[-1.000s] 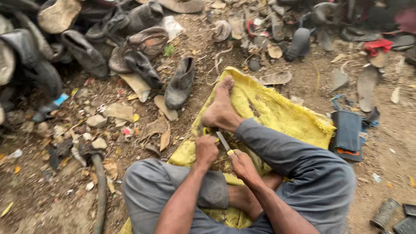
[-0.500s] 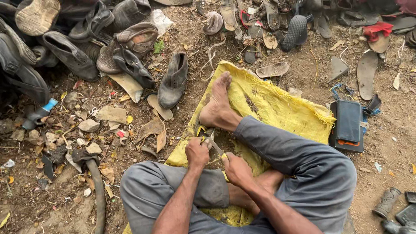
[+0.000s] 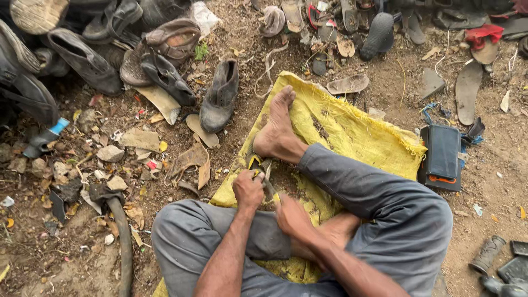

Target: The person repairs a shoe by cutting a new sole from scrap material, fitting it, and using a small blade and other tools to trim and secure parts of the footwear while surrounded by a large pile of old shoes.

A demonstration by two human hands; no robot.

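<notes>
Yellow-handled tool (image 3: 258, 165), small, partly hidden

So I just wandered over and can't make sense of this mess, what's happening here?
A person sits on a yellow sack spread over dirt ground, one bare foot stretched out. The left hand grips a small yellow-handled tool beside that foot, and the right hand is close against it, low over the sack. Worn shoes and loose soles lie scattered around, with a dark case off the sack's edge.
</notes>
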